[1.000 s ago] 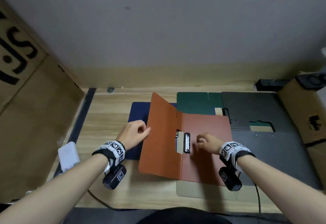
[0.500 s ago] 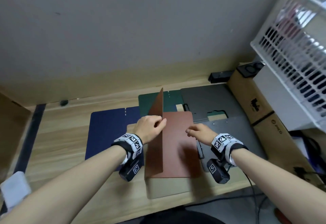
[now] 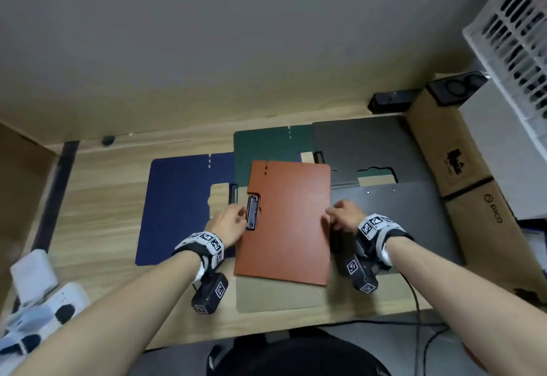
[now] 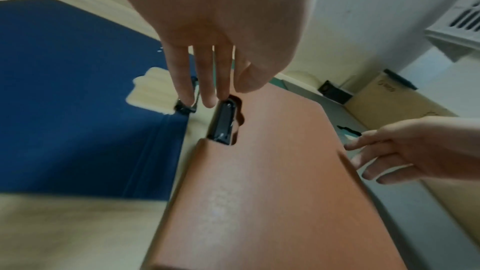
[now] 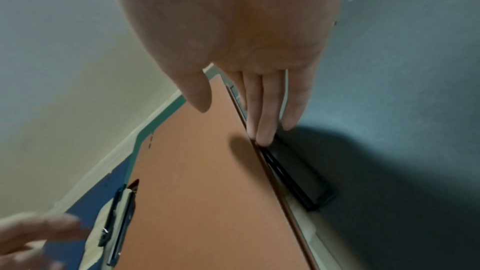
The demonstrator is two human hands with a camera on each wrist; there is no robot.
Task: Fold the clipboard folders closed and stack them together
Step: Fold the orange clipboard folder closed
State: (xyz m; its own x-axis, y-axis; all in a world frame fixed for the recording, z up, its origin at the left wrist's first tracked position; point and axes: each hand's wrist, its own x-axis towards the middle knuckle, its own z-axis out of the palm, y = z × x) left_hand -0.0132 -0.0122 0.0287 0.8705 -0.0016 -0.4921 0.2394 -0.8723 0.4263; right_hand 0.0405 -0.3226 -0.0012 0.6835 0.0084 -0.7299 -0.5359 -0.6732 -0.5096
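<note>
Neither grip clamps anything: left hand (image 3: 229, 224) hovers, fingers straight, by the black clip (image 3: 251, 212), while right hand (image 3: 344, 217) rests its straight fingertips (image 5: 262, 137) along the free edge of the orange folder (image 3: 288, 221), folded shut on the bench (image 3: 97, 213). Best to press the cover flat and square the edges before stacking.

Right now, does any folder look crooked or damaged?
No damage shows. The orange folder lies closed and flat, slightly askew to the table edge, overlapping the green folder and grey folder. The navy folder lies open.
</note>
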